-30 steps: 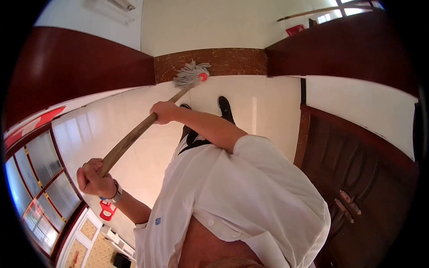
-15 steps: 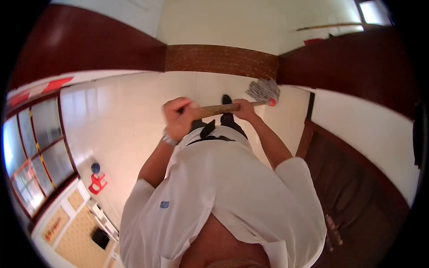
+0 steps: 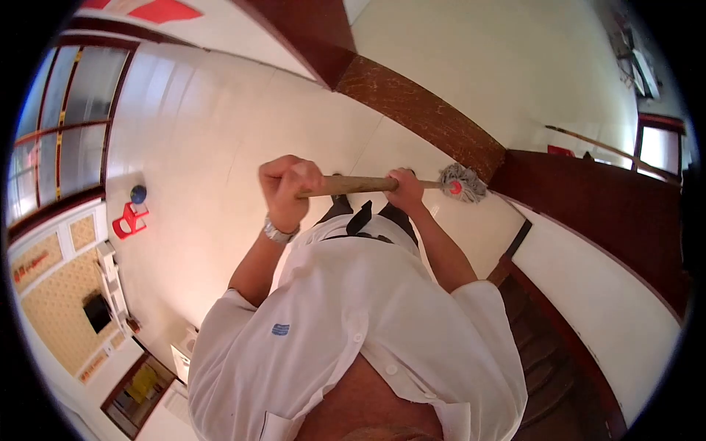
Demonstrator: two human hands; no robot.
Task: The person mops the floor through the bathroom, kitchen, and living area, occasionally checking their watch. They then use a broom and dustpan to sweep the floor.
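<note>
A mop with a wooden handle [image 3: 347, 185] runs across in front of my body. Its grey string head [image 3: 463, 184], with a red fitting, rests on the floor to the right, by the brown marbled threshold. The upper end of the handle is wrapped by my left hand [image 3: 288, 184], which has a metal watch on its wrist. Lower down the shaft, nearer the strings, my right hand [image 3: 405, 189] is closed around it. My dark shoes are partly hidden behind the handle.
Pale floor [image 3: 206, 147] spreads to the left, where a small red chair [image 3: 130, 220] stands beside a blue ball [image 3: 138, 194]. Dark red door frames [image 3: 588, 213] flank the threshold. Beyond it, a long stick [image 3: 610, 151] leans near the right. A dark wooden door [image 3: 548, 367] is at lower right.
My view has turned, so the room appears rotated clockwise. The mop head sits slightly lower and further right in view. Both hands keep their hold on the handle.
</note>
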